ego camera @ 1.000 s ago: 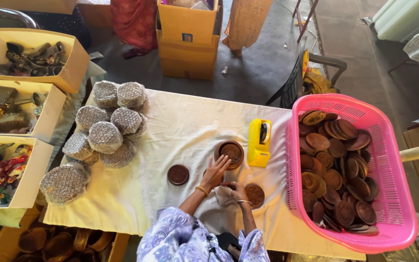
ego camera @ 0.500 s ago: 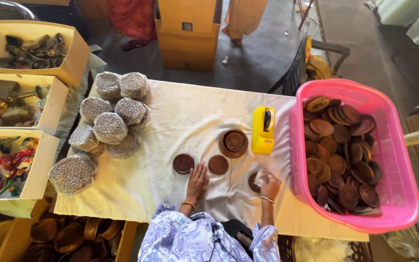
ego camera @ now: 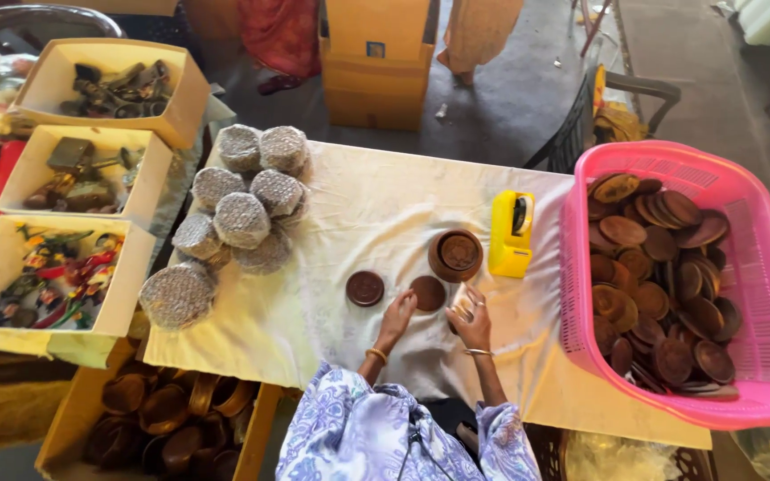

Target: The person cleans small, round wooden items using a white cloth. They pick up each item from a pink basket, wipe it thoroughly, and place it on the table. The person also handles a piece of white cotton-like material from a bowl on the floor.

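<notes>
Near the counter's front edge, her left hand (ego camera: 397,316) rested with fingers loosely spread, touching a brown round disc (ego camera: 427,292). Her right hand (ego camera: 471,321) pinched a small pale piece (ego camera: 462,305) just beside it, below the stacked round box (ego camera: 455,254).

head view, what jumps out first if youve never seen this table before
The bright pink basket at the table's right edge, heaped with brown round discs, catches the eye first. Next comes the pile of bubble-wrapped round bundles on the left of the white cloth, and a yellow tape dispenser near the middle. In front, the left hand touches a brown disc while the right hand holds something partly hidden.
</notes>
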